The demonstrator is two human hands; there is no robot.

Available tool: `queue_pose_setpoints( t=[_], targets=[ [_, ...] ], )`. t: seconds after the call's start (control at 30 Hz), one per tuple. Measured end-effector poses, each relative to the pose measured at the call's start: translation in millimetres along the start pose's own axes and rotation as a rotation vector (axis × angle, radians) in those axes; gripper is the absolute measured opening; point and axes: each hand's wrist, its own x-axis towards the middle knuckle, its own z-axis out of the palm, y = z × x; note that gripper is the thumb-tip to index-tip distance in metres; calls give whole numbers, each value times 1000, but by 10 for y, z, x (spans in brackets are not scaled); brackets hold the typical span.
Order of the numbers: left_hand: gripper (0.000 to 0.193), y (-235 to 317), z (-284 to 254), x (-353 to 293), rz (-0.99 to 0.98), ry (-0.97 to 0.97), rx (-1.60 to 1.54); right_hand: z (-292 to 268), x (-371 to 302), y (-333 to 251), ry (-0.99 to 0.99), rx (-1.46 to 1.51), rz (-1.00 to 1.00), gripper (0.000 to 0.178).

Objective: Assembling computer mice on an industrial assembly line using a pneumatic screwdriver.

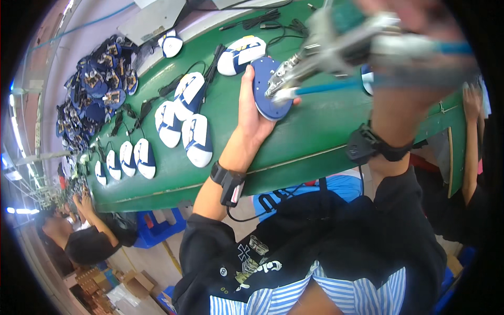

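Note:
My left hand (pixel 249 113) holds a computer mouse upside down above the green bench, thumb along one edge, so its flat blue base (pixel 260 86) with small holes faces up. My right hand (pixel 420 21), blurred by motion at the upper right, grips a metal power screwdriver (pixel 341 52) with a blue hose. Its nose reaches over the mouse base; whether the tip touches a screw hole I cannot tell. Just beyond my left hand lies a white and blue mouse (pixel 241 55).
More assembled mice (pixel 197 140) lie on the green bench (pixel 231 142) to the left, with black cables (pixel 257 20) behind. A heap of opened mouse bases (pixel 97 84) stands at the far left. One person (pixel 84 236) works at left; another's arm (pixel 471 136) shows at right.

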Motion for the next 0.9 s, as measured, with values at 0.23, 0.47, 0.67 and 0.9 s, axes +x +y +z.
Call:
queue_pose_setpoints(
  t=[0.23,0.47,0.67,0.9],
  targets=[
    [63,44,18,-64,70,132,-101,200,-84,-241,324,-180,301,20],
    [56,17,-19,-26,67,36,-145,394,-114,13,586,-138,378,20],
    [57,-3,5,-16,54,42,-127,723,-41,-184,690,-267,411,26],
    [57,-46,-22,-14,41,113,-124,684,-33,-146,640,-168,408,21]
  ],
)
